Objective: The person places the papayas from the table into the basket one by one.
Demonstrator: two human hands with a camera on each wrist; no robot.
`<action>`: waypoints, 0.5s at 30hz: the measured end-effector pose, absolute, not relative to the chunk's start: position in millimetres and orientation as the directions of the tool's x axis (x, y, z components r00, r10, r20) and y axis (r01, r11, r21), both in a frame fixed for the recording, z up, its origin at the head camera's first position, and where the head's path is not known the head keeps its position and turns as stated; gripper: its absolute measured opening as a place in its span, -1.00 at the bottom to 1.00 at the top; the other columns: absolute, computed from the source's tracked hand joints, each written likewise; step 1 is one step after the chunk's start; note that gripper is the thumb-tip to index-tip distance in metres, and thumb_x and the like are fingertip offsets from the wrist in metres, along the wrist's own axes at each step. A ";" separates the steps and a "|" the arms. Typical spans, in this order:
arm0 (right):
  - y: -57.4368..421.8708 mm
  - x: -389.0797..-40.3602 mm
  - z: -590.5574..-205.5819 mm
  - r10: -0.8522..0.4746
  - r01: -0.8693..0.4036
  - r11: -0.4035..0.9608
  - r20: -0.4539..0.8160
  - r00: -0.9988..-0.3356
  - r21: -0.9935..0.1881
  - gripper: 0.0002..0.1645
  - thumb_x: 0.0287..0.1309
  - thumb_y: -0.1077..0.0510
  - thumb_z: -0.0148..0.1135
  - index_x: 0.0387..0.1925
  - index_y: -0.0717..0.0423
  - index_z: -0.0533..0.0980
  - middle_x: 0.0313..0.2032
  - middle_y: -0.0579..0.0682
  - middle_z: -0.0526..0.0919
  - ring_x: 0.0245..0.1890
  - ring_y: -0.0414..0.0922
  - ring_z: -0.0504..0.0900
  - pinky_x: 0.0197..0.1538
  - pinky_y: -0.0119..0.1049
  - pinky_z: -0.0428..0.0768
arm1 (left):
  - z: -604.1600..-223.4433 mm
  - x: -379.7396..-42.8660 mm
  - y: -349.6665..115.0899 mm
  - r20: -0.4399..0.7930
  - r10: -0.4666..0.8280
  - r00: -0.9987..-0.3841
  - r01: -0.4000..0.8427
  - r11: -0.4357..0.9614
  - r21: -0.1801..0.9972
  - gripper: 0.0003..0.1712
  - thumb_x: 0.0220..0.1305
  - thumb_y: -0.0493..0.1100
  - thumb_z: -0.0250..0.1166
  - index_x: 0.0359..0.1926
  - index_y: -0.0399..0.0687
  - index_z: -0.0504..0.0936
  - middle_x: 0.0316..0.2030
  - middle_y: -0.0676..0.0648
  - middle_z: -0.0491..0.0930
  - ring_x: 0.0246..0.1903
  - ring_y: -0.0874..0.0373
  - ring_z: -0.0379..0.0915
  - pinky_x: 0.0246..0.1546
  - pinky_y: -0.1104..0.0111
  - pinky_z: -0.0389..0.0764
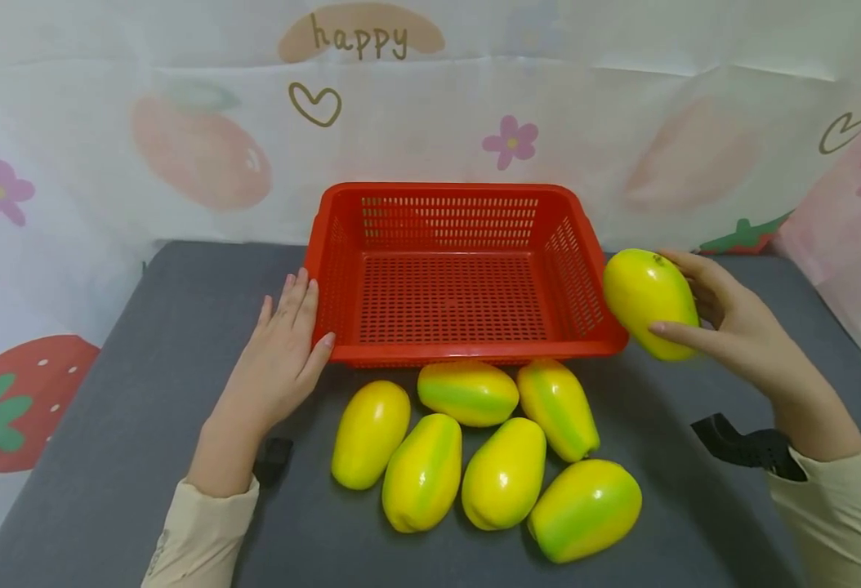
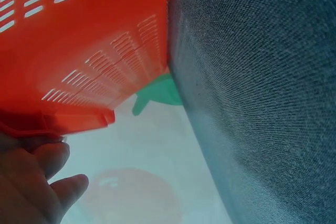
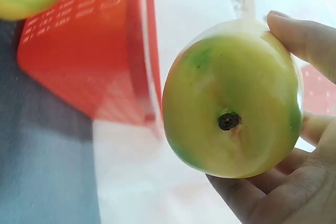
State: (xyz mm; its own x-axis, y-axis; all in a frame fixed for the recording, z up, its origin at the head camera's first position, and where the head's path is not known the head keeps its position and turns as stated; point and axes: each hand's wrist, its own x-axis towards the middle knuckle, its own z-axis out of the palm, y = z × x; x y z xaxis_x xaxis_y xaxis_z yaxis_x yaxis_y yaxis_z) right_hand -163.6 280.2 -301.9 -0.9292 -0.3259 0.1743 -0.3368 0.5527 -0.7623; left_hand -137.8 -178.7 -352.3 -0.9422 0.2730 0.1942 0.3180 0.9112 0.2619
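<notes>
My right hand holds a yellow-green papaya between thumb and fingers, just off the right side of the red plastic basket. In the right wrist view the dark stem end of this papaya faces the camera, with the thumb and fingers around its side. My left hand rests with straight fingers along the basket's left rim. The left wrist view shows fingertips at the rim of the basket. The basket holds nothing. Several more papayas lie in front of it.
A grey cloth-covered table bears the basket and fruit. Behind it hangs a pale curtain printed with fruit, flowers and hearts. Dark straps show at both wrists, the right strap most plainly.
</notes>
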 end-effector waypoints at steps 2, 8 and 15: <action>273.2 -166.9 -298.8 -0.357 -0.360 0.537 0.181 -0.917 -0.763 -0.11 0.08 0.38 0.27 0.40 -0.03 0.14 0.19 -0.15 0.33 -0.01 -0.29 0.42 -0.10 -0.63 0.42 | -352.4 -137.7 -178.5 0.193 0.271 -0.943 0.316 0.912 0.262 -0.23 0.40 -0.05 -0.03 0.41 -0.42 -0.10 0.44 -0.30 -0.19 0.43 -0.14 -0.31 0.35 -0.05 -0.21; 253.3 -177.4 -295.4 -0.447 -0.432 0.493 0.206 -0.871 -0.755 -0.09 0.07 0.37 0.29 0.41 0.04 0.10 0.21 -0.10 0.31 0.00 -0.31 0.42 -0.08 -0.61 0.41 | -352.3 -137.3 -178.0 0.186 0.267 -0.946 0.310 0.913 0.266 -0.23 0.41 -0.05 -0.04 0.42 -0.41 -0.10 0.44 -0.30 -0.20 0.43 -0.14 -0.32 0.36 -0.05 -0.22; 234.4 -184.0 -295.2 -0.498 -0.459 0.474 0.201 -0.844 -0.752 -0.08 0.06 0.33 0.31 0.41 0.01 0.11 0.20 -0.01 0.33 0.02 -0.28 0.41 -0.01 -0.57 0.40 | -352.9 -137.6 -178.3 0.194 0.267 -0.944 0.313 0.912 0.265 -0.22 0.40 -0.05 -0.02 0.42 -0.41 -0.10 0.44 -0.30 -0.19 0.43 -0.14 -0.32 0.35 -0.05 -0.20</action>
